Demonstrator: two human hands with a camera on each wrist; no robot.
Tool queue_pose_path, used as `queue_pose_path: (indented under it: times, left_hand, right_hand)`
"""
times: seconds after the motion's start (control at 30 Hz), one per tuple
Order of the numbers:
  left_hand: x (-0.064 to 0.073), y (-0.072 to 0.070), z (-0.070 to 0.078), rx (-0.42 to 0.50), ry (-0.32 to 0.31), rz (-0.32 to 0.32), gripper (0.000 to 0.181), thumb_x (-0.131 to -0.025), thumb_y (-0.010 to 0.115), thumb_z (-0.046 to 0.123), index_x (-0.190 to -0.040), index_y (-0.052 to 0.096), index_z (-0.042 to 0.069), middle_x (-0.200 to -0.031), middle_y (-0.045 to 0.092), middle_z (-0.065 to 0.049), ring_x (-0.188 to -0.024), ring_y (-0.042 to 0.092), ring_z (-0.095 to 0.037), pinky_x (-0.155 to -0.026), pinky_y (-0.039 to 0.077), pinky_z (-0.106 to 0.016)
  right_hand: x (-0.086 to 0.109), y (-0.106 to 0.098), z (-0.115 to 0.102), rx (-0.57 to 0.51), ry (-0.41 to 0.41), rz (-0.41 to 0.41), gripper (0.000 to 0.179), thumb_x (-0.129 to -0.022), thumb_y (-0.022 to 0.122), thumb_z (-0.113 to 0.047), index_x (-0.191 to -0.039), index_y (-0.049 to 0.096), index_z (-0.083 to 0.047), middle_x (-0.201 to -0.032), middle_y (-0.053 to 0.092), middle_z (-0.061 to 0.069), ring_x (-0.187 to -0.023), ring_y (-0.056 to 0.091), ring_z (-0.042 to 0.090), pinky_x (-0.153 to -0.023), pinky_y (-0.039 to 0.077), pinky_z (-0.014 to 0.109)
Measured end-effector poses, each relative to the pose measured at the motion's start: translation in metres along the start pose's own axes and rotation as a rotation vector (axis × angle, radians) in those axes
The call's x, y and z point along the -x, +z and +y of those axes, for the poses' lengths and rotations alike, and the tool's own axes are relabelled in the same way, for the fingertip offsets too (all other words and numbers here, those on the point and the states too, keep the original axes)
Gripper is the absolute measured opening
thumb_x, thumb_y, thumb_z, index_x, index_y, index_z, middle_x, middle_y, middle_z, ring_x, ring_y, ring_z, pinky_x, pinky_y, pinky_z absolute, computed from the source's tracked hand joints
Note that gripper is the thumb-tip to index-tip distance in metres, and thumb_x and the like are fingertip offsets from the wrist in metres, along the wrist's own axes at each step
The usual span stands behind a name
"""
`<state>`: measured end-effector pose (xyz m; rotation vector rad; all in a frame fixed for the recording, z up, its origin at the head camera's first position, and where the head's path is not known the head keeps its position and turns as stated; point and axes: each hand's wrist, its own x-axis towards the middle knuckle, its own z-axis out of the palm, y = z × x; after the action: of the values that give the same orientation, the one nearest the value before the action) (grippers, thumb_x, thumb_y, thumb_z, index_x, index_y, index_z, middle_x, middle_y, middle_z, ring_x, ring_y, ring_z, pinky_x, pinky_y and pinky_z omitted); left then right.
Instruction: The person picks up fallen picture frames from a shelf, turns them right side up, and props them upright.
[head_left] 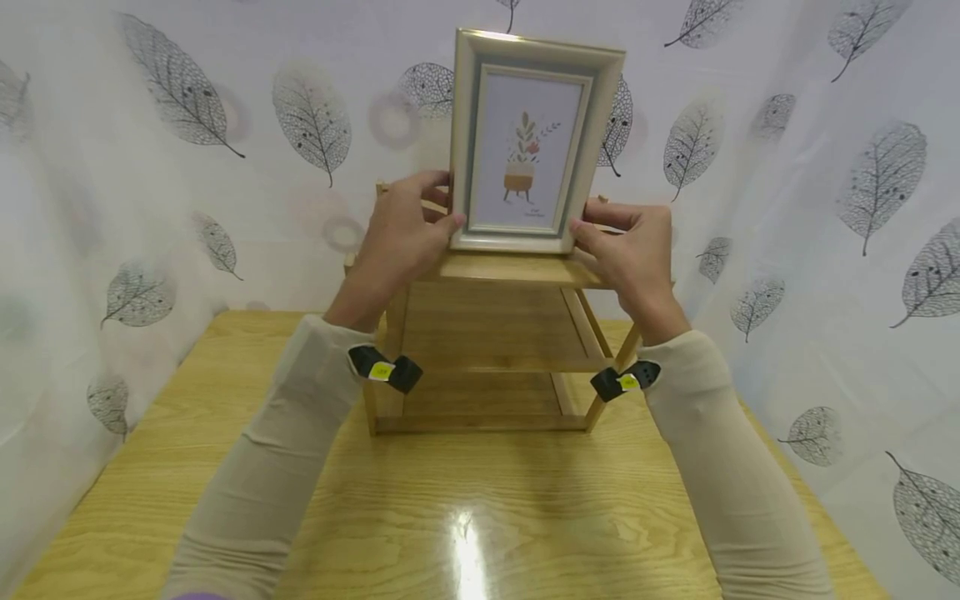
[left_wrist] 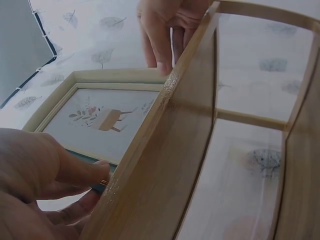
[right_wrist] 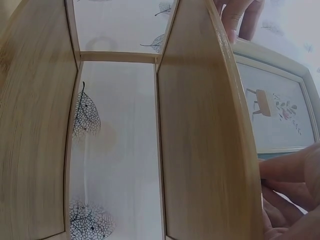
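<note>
A cream picture frame (head_left: pixel 463 142) with a potted-plant print stands nearly upright at the top of a wooden shelf rack (head_left: pixel 495 268). My left hand (head_left: pixel 405 229) grips its lower left edge, thumb on the front and fingers behind. On the opposite side, my right hand (head_left: pixel 630 246) pinches the lower right edge between thumb and fingers. In the left wrist view, the picture frame (left_wrist: pixel 117 77) rises beyond the rack's top board (left_wrist: pixel 160 130), with the left thumb at its side. The right wrist view shows the picture frame (right_wrist: pixel 277 60) partly hidden by the board's edge.
Below the top board, the rack has a middle shelf (head_left: pixel 495 333) and a bottom shelf (head_left: pixel 480 396). It stands on a glossy wooden table (head_left: pixel 420 500). White curtains (head_left: pixel 300 50) with leaf prints surround the table at the back and sides.
</note>
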<state>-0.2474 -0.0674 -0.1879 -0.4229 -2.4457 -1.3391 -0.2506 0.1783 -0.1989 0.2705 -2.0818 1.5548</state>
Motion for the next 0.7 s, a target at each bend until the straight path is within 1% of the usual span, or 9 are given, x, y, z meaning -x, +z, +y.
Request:
queue_pose_path:
  times: [0.07, 0.17, 0.23, 0.3, 0.37, 0.43, 0.5, 0.6, 0.7]
  left_hand:
    - [-0.0002, 0.0000, 0.0005, -0.010, -0.004, 0.002, 0.044, -0.092, 0.062, 0.019, -0.135, 0.051, 0.015, -0.115, 0.062, -0.002, -0.097, 0.063, -0.013, -0.076, 0.053, -0.020]
    - [-0.0001, -0.0005, 0.0019, -0.026, -0.011, 0.008, 0.042, -0.095, 0.057, 0.028, -0.134, 0.052, 0.015, -0.120, 0.060, 0.001, -0.101, 0.062, -0.012, -0.079, 0.051, -0.020]
    - [0.0001, -0.0011, 0.0027, -0.030, -0.017, 0.012, 0.043, -0.096, 0.054, 0.034, -0.134, 0.052, 0.016, -0.125, 0.058, 0.003, -0.103, 0.062, -0.011, -0.080, 0.051, -0.020]
    - [0.0006, -0.0021, 0.0030, -0.020, -0.018, 0.015, 0.043, -0.096, 0.053, 0.036, -0.134, 0.052, 0.015, -0.129, 0.056, 0.004, -0.103, 0.062, -0.011, -0.081, 0.051, -0.021]
    - [0.0007, -0.0027, 0.0029, -0.014, -0.017, 0.016, 0.043, -0.096, 0.053, 0.037, -0.133, 0.053, 0.015, -0.130, 0.056, 0.004, -0.104, 0.062, -0.011, -0.082, 0.051, -0.021]
    - [0.0007, -0.0031, 0.0026, -0.009, -0.018, 0.013, 0.042, -0.095, 0.054, 0.038, -0.130, 0.054, 0.015, -0.127, 0.058, 0.004, -0.105, 0.062, -0.011, -0.084, 0.050, -0.021]
    - [0.0008, -0.0033, 0.0024, -0.008, -0.017, 0.011, 0.041, -0.095, 0.055, 0.038, -0.128, 0.054, 0.015, -0.124, 0.060, 0.004, -0.105, 0.062, -0.011, -0.085, 0.049, -0.021]
    - [0.0006, -0.0032, 0.0015, -0.001, -0.011, 0.012, 0.041, -0.094, 0.056, 0.038, -0.127, 0.055, 0.014, -0.121, 0.063, 0.002, -0.105, 0.062, -0.012, -0.087, 0.049, -0.020]
    - [0.0007, -0.0030, 0.0007, 0.001, -0.002, 0.015, 0.040, -0.093, 0.057, 0.037, -0.126, 0.055, 0.013, -0.119, 0.063, 0.001, -0.105, 0.062, -0.012, -0.087, 0.048, -0.019]
  right_hand:
    - [0.0001, 0.0000, 0.0001, -0.006, 0.003, 0.003, 0.024, -0.075, 0.078, -0.003, -0.098, 0.073, 0.001, -0.098, 0.071, 0.014, -0.103, 0.064, 0.017, -0.078, 0.054, 0.023]
    - [0.0007, 0.0000, 0.0001, -0.027, 0.007, 0.004, 0.025, -0.075, 0.078, -0.003, -0.099, 0.072, 0.002, -0.099, 0.070, 0.015, -0.090, 0.069, 0.016, -0.069, 0.056, 0.023]
    - [0.0010, 0.0002, 0.0002, -0.039, 0.010, 0.004, 0.025, -0.075, 0.077, -0.002, -0.099, 0.072, 0.003, -0.101, 0.070, 0.017, -0.082, 0.070, 0.015, -0.068, 0.056, 0.024]
    - [0.0010, 0.0006, 0.0004, -0.021, 0.011, 0.007, 0.026, -0.076, 0.077, -0.004, -0.100, 0.072, 0.002, -0.101, 0.069, 0.017, -0.076, 0.070, 0.013, -0.067, 0.056, 0.024]
    - [0.0008, 0.0013, 0.0008, 0.022, 0.006, 0.014, 0.026, -0.076, 0.077, -0.006, -0.101, 0.072, 0.001, -0.099, 0.070, 0.015, -0.074, 0.070, 0.012, -0.068, 0.056, 0.023]
    - [0.0004, 0.0022, 0.0009, 0.095, -0.001, 0.029, 0.025, -0.077, 0.077, -0.010, -0.101, 0.073, -0.002, -0.094, 0.072, 0.011, -0.073, 0.068, 0.011, -0.069, 0.055, 0.020]
    - [0.0002, 0.0031, 0.0007, 0.153, -0.006, 0.041, 0.024, -0.078, 0.077, -0.012, -0.100, 0.073, -0.003, -0.089, 0.071, 0.009, -0.073, 0.067, 0.013, -0.069, 0.055, 0.020]
    - [0.0001, 0.0047, 0.0004, 0.162, 0.006, 0.047, 0.024, -0.080, 0.076, -0.012, -0.100, 0.071, 0.000, -0.085, 0.067, 0.008, -0.073, 0.067, 0.017, -0.068, 0.057, 0.025]
    - [0.0005, 0.0065, 0.0002, 0.120, 0.037, 0.042, 0.023, -0.080, 0.074, -0.008, -0.099, 0.066, 0.003, -0.085, 0.063, 0.006, -0.073, 0.067, 0.021, -0.066, 0.058, 0.029]
